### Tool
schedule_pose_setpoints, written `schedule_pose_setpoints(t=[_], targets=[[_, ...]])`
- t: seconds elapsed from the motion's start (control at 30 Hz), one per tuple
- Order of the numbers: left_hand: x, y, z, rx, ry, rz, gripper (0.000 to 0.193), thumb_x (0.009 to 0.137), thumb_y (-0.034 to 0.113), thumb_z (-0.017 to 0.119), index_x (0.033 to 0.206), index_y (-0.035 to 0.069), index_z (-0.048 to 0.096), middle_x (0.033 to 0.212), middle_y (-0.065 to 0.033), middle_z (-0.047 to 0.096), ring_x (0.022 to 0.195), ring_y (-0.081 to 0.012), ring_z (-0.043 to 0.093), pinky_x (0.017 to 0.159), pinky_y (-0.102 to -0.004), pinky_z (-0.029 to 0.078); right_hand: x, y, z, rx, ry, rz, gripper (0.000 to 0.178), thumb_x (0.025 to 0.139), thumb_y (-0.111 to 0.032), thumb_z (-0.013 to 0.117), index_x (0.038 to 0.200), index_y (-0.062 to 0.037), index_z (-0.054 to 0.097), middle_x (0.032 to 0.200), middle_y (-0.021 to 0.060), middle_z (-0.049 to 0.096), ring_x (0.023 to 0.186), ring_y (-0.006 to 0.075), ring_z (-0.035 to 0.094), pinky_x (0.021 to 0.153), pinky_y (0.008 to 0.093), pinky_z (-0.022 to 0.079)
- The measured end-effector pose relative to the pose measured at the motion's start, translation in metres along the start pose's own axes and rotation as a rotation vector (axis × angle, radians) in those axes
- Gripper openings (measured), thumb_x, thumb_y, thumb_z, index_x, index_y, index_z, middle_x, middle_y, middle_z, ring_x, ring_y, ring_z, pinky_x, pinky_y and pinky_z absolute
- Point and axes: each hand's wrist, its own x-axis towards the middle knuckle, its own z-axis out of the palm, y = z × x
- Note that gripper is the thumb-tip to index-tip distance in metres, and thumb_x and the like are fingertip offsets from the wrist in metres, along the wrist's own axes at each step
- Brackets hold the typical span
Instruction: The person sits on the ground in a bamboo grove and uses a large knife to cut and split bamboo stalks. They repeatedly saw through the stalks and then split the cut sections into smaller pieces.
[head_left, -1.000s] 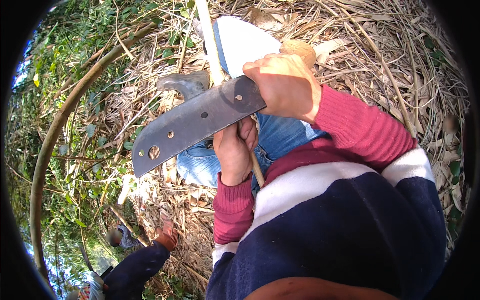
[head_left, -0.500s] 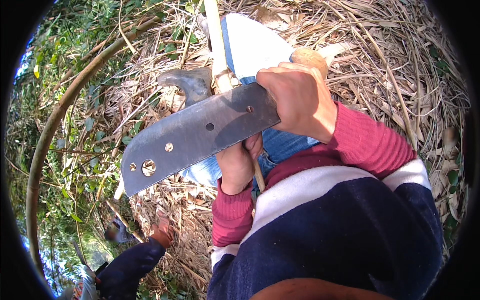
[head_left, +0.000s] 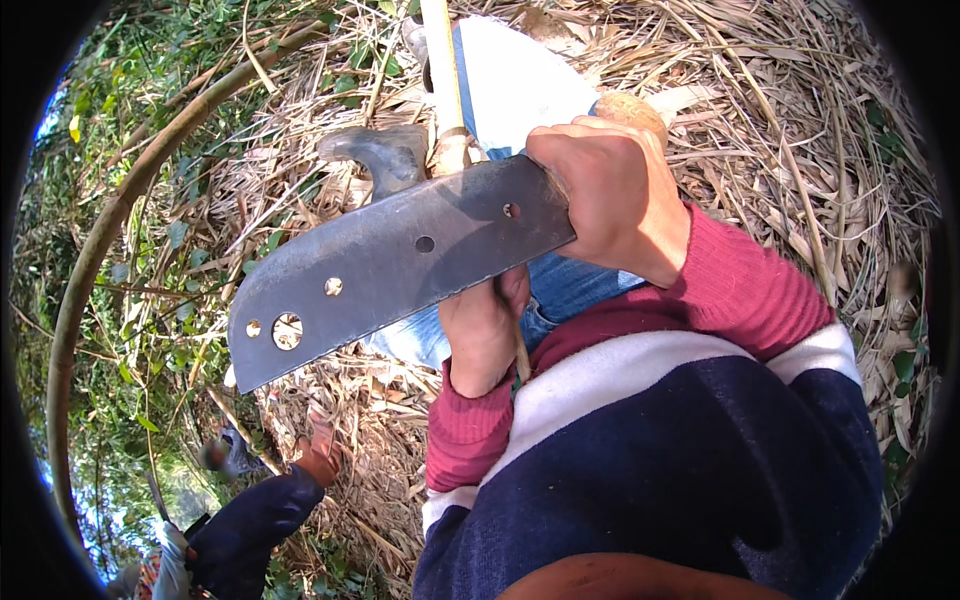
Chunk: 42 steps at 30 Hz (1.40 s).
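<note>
My right hand [head_left: 615, 195] is closed round the wooden handle [head_left: 632, 112] of a machete; only the handle's rounded end shows past the fist. Its broad dark blade [head_left: 385, 265], pierced by several round holes, points left across my lap. A grey hook-shaped piece [head_left: 385, 158] stands at the blade's back edge; I cannot tell whether it is joined. Below the blade, my left hand [head_left: 478, 335] is closed on a thin pale bamboo stick [head_left: 440, 60], its fingers partly hidden. The stick passes under the blade and comes out near my waist.
My jeans [head_left: 560, 285] lie under the hands, one leg bright in the sun. Dry leaves [head_left: 750, 160] cover the ground. A thick curved bamboo stem [head_left: 110, 220] arches along the left. At the lower left is another person's dark sleeve [head_left: 250, 530] and hand [head_left: 318, 455].
My right hand and the machete's handle end have shifted slightly right and the blade tip slightly left and down. The other person's arm has moved a little left.
</note>
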Motion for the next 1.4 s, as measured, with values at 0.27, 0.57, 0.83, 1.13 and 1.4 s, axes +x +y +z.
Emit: schedule_pose_setpoints(t=[0.27,0.57,0.83,1.13,1.4], targets=[[-0.001,0.001,0.001,0.029,0.049,0.017,0.037,0.107,0.042,0.044,0.109,0.007,0.056,0.062,0.0026,0.037,0.048,-0.0069,0.029,0.044,-0.0226,0.024,0.003,-0.003,0.002,0.058,-0.011,-0.028,0.031,0.071,-0.027,0.076,0.082,-0.0042,0.058,0.071,0.0174,0.063,0.072,0.0405,0.065,0.065,0.0473,0.050],[0.000,0.000,0.004,0.009,0.073,0.011,0.034,0.109,0.036,0.041,0.099,0.007,0.055,0.060,0.0034,0.034,0.046,-0.0067,0.027,0.043,-0.0232,0.022,0.003,-0.001,0.000,0.018,-0.090,-0.003,0.045,0.079,-0.042,0.076,0.084,-0.0031,0.054,0.075,0.0165,0.058,0.075,0.0388,0.062,0.065,0.0451,0.048],[-0.002,0.000,0.014,0.074,0.103,0.029,0.033,0.111,0.033,0.039,0.100,0.007,0.055,0.059,0.0037,0.032,0.045,-0.0067,0.028,0.042,-0.0235,0.023,0.016,0.005,-0.019,-0.070,-0.205,-0.075,0.029,0.071,-0.029,0.075,0.080,-0.0065,0.058,0.070,0.0157,0.059,0.073,0.0379,0.064,0.066,0.0454,0.049],[0.002,-0.006,0.006,0.010,0.167,-0.004,0.029,0.108,0.033,0.044,0.102,0.008,0.056,0.060,0.0044,0.035,0.046,-0.0061,0.029,0.043,-0.0236,0.023,-0.004,-0.002,-0.002,-0.028,-0.111,0.039,0.032,0.072,-0.026,0.075,0.085,-0.0036,0.057,0.076,0.0167,0.061,0.077,0.0379,0.064,0.067,0.0451,0.049],[-0.001,0.000,0.002,0.017,0.102,0.071,0.027,0.107,0.034,0.046,0.102,0.010,0.057,0.059,0.0047,0.037,0.045,-0.0063,0.027,0.042,-0.0236,0.020,-0.006,-0.009,0.002,-0.008,-0.018,0.015,0.036,0.077,-0.032,0.074,0.086,-0.0034,0.054,0.075,0.0152,0.059,0.075,0.0382,0.063,0.065,0.0444,0.048]])
